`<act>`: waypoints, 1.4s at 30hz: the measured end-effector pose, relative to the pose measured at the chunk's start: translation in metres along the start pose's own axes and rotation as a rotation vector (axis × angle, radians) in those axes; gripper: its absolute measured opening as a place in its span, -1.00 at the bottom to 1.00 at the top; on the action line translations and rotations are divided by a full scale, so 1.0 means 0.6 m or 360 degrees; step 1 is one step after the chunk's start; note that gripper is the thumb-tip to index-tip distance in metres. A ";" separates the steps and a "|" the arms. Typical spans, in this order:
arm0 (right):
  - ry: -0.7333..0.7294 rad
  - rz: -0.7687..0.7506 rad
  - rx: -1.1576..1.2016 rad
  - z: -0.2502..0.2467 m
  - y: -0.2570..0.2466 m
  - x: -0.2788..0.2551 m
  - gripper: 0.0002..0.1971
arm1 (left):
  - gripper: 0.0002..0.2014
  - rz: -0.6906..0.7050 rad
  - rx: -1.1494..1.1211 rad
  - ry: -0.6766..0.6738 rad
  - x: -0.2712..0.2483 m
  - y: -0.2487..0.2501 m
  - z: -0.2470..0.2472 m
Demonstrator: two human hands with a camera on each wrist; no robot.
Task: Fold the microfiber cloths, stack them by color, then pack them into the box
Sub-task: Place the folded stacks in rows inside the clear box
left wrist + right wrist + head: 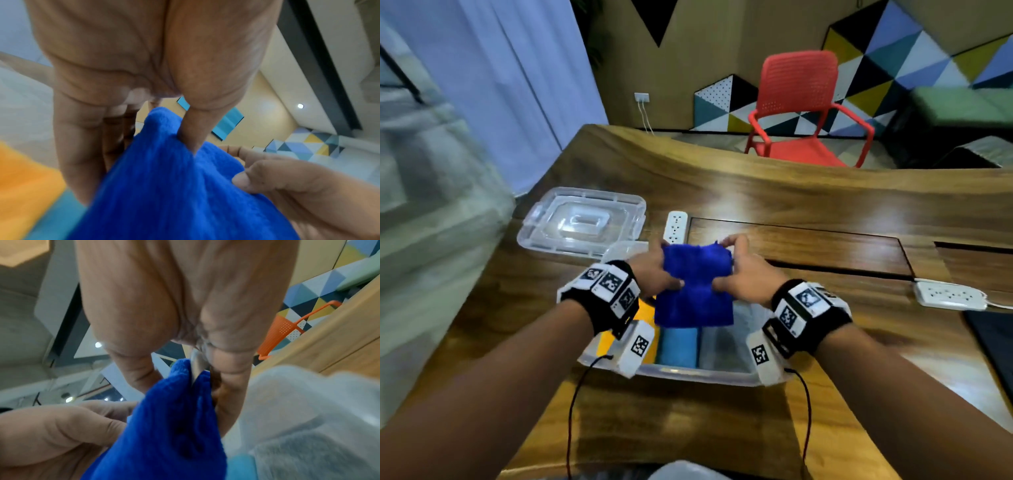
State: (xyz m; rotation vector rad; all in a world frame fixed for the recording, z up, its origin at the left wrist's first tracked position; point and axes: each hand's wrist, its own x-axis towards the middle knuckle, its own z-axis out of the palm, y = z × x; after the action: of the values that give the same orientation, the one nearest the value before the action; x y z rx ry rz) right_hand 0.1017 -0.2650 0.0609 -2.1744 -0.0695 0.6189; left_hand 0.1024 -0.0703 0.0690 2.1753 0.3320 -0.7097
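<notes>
Over the box [698,371] on the desk [774,192], both hands are up with the royal-blue cloth [693,289] held between them. The left hand [654,269] pinches its left edge, fingers [78,146] behind the fabric and thumb driven into the front. The right hand [744,272] mirrors it on the right edge, thumb and fingers clamped on the plush. So both are pinching the cloth, neither is spread, and the cloth hangs clear of the desk, its lower hem draping just above the box's contents.

Down in the box, an orange stack [645,308] sits at the left, a light-blue stack [677,346] in the middle and a grey stack [722,346] at the right. The clear lid [582,222] lies off to the far left on the desk, beside a white power strip [675,226]; a second strip [950,295] rests at the right.

By my read, this is late in the job: packing is under way, and this blue one looks folded but slack and a bit bunched at the top. Whether it has a matching stack I can't tell. The next move calls for squaring the top corners, keeping both pinches firm so the fold doesn't open, then lowering it flat into a free slot without dragging the neighbouring stacks out of line.
</notes>
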 end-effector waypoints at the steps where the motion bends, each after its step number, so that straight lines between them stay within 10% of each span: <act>1: -0.0040 0.0024 -0.0124 0.013 -0.006 0.007 -0.29 | -0.27 -0.0051 0.0051 -0.0045 0.005 -0.014 -0.001; 10: -0.0319 0.0270 -0.0725 0.091 -0.012 0.038 -0.24 | -0.25 -0.0063 0.0911 -0.0311 0.061 -0.076 -0.004; 25: -0.0425 0.0356 -0.1195 0.084 -0.033 0.071 -0.37 | -0.32 -0.0013 0.0898 -0.0404 0.071 -0.082 -0.011; 29: -0.0392 0.0234 -0.1393 0.064 -0.078 0.083 -0.42 | -0.34 0.0103 0.0936 -0.0200 0.058 -0.065 -0.057; 34: -0.0198 0.0035 -0.1389 0.036 -0.177 0.120 -0.49 | -0.86 0.0168 0.0087 0.0050 0.063 -0.050 -0.185; 42: -0.0286 0.0029 -0.0416 0.037 -0.256 0.263 -0.84 | -0.84 -0.0114 -0.0066 0.0495 0.171 -0.173 -0.369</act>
State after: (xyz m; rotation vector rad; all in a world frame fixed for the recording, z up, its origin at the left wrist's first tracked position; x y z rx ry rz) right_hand 0.2548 -0.1101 0.1011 -2.3660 -0.2386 0.8548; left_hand 0.2220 0.1660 0.0584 2.2430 0.5827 -0.3964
